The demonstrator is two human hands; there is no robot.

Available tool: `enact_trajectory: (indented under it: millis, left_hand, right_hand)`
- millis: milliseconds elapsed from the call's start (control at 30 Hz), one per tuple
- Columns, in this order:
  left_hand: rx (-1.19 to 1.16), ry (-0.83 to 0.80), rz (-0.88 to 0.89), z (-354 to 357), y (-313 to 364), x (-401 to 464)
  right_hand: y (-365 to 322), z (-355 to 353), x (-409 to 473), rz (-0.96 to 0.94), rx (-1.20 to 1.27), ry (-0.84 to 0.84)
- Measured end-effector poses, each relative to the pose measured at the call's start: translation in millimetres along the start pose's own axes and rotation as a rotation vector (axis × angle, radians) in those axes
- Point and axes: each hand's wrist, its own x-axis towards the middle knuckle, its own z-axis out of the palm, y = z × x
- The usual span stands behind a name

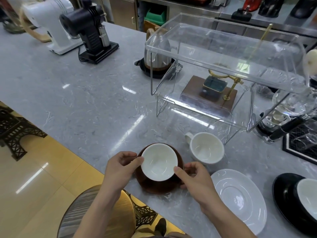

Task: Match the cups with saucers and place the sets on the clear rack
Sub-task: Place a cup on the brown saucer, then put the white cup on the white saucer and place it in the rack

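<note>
A brown cup with a white inside point(158, 163) sits on a brown saucer point(154, 187) near the counter's front edge. My left hand point(120, 164) grips the set's left side, thumb on the cup's rim. My right hand point(193, 177) grips the right side, thumb also on the rim. A white cup point(205, 147) stands to the right, apart from a white saucer point(240, 196). At the far right a black saucer point(284, 193) carries a white-lined cup point(307, 194). The clear rack point(223, 54) stands behind, both shelves bare.
Under the rack sits a wooden base with a brass stand point(211, 93). A kettle point(157, 57) is behind the rack's left end. A black grinder point(92, 31) and a white grinder point(51, 23) stand far left. Glass brewing gear point(281, 121) crowds the right.
</note>
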Motion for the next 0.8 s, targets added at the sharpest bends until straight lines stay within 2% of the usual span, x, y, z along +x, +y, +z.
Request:
enact_trajectory:
  millis: [100,300,500,800]
  left_hand:
    - [0.018,0.042,0.046,0.1,0.7,-3.3]
    - [-0.049,0.138,0.259,11.8,19.6,-20.1]
    - [-0.081,-0.001,0.306,37.7,36.8,-26.9]
    - [0.024,-0.121,0.409,77.8,51.2,-27.4]
  right_hand:
    - [-2.3,-2.3,-3.2,-0.023,0.0,-0.001]
    - [0.5,-20.6,-9.4,-0.097,0.008,0.027]
    - [-1.5,-48.0,-21.7,-0.158,0.099,0.048]
    - [5.0,-84.1,-26.3,-0.205,0.161,0.173]
